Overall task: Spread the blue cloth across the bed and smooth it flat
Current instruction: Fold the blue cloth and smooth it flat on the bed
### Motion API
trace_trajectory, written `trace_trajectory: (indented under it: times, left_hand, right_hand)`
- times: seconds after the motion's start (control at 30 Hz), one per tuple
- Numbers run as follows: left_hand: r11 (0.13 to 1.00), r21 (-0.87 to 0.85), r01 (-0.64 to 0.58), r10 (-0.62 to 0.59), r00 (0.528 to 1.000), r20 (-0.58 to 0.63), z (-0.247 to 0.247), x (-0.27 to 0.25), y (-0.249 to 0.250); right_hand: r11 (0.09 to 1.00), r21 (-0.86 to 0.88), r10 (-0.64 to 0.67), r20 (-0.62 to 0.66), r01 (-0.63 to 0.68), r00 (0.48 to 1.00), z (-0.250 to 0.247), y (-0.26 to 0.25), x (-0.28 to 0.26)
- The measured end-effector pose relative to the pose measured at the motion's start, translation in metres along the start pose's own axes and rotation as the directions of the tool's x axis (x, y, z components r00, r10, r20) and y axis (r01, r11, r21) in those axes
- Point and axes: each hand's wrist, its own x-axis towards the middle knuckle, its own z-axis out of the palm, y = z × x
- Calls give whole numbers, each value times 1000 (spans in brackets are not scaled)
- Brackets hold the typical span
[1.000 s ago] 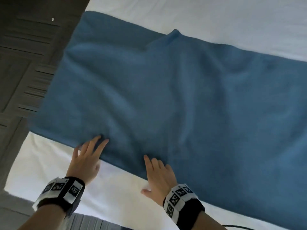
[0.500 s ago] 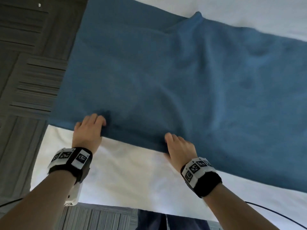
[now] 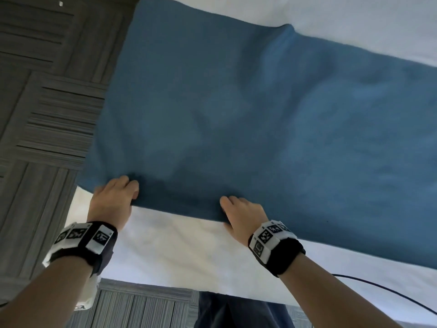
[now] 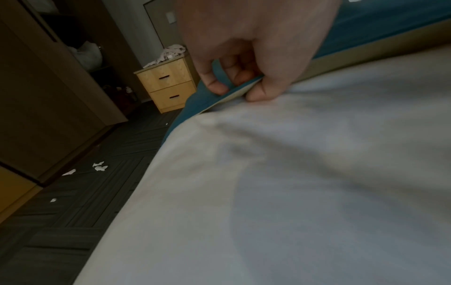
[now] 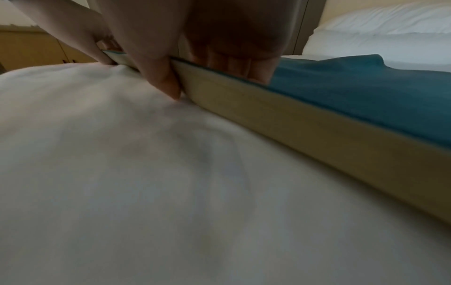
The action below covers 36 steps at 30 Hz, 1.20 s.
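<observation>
The blue cloth (image 3: 248,119) lies across the white bed (image 3: 170,252), with a raised bump at its far edge and soft wrinkles in the middle. Its left end hangs over the bed's side. My left hand (image 3: 113,197) pinches the cloth's near edge (image 4: 219,92) close to the left corner, thumb under and fingers over. My right hand (image 3: 238,211) grips the same near edge further right, lifting it so the cloth's tan underside (image 5: 292,119) shows. In the right wrist view my right hand (image 5: 175,73) has its thumb below the cloth (image 5: 366,100) and its fingers on top.
Dark grey carpet tiles (image 3: 42,114) lie left of the bed, with scraps of white paper (image 4: 100,166) on them. A wooden nightstand (image 4: 168,84) and a wardrobe (image 4: 48,86) stand beyond. White pillows (image 5: 380,25) sit at the head. A black cable (image 3: 383,290) trails near my right arm.
Both hands went from lying flat on the cloth's near edge to gripping it. The edge has been lifted slightly off the sheet.
</observation>
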Motion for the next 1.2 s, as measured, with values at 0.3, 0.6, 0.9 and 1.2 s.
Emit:
trace_trajectory:
  times: [0.3, 0.6, 0.9, 1.2]
  left_hand:
    - [996, 56, -70, 51, 957, 284, -8, 3, 1]
    - [974, -163, 160, -50, 845, 532, -55, 68, -6]
    - [983, -142, 119, -80, 963, 256, -101, 223, 51]
    - [971, -221, 92, -107, 993, -55, -115, 342, 95]
  right_hand:
    - [996, 54, -69, 63, 65, 996, 11, -20, 10]
    - [946, 305, 120, -24, -107, 993, -47, 59, 40]
    - [873, 350, 412, -154, -340, 898, -153, 204, 118]
    - [820, 499, 472, -308, -282, 826, -199, 272, 205]
